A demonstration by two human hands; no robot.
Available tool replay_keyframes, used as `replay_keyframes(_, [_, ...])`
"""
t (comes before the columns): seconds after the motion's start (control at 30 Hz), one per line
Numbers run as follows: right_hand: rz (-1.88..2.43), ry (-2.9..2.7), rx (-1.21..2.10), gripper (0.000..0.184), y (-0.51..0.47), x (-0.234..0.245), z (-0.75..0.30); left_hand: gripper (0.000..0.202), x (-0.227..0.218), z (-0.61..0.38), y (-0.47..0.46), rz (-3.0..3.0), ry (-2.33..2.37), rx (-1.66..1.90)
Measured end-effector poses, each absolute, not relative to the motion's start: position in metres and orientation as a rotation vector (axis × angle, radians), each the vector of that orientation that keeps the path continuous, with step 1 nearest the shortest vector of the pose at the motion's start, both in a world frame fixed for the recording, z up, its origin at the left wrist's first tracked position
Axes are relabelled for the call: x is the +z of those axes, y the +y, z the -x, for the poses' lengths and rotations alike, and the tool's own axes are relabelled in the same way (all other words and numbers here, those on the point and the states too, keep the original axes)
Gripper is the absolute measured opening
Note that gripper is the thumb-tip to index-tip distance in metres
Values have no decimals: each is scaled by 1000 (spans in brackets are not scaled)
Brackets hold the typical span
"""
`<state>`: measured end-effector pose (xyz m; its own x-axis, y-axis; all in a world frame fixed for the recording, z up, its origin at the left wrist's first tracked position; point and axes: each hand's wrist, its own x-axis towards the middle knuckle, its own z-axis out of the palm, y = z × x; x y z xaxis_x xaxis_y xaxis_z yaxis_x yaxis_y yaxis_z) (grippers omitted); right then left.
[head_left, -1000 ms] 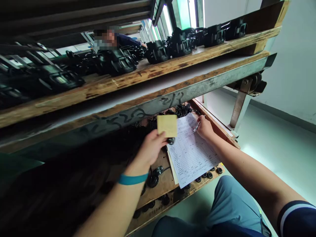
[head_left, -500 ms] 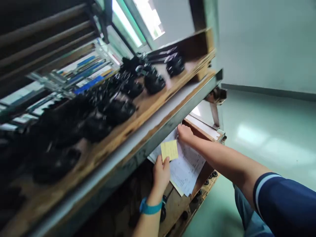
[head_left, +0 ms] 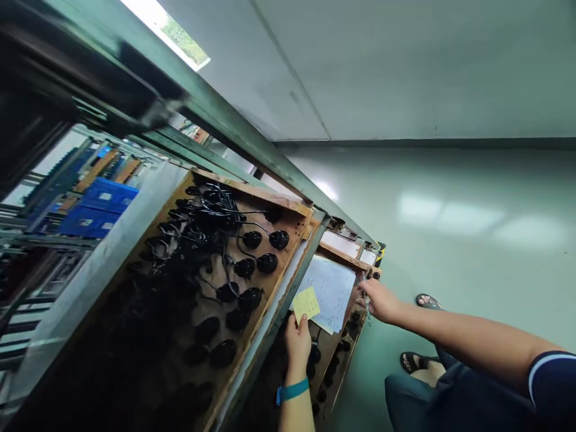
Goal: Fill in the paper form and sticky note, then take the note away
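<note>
Left hand (head_left: pixel 297 343) pinches a yellow note (head_left: pixel 306 303) by its lower edge, held upright over the printed sheet (head_left: pixel 330 288) on the lower wooden tray (head_left: pixel 335 366). Right hand (head_left: pixel 381 300), fingers curled round a pen (head_left: pixel 366 303), rests at the sheet's right edge. Upper wooden tray (head_left: pixel 288 211) holds black corded parts (head_left: pixel 252 264); blue crates (head_left: pixel 96 204) far left.

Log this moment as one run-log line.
left hand: holds yellow note | right hand: holds pen beside printed sheet | lower shelf
</note>
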<state>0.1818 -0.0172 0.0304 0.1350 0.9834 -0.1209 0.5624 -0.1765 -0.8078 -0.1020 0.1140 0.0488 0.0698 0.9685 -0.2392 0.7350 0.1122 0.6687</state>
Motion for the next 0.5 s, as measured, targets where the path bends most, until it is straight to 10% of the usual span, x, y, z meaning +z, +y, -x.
replay_keyframes(0.5, [2128, -1577, 1315, 33, -188, 122, -245, 49, 109, 115, -291, -639, 1883, 527])
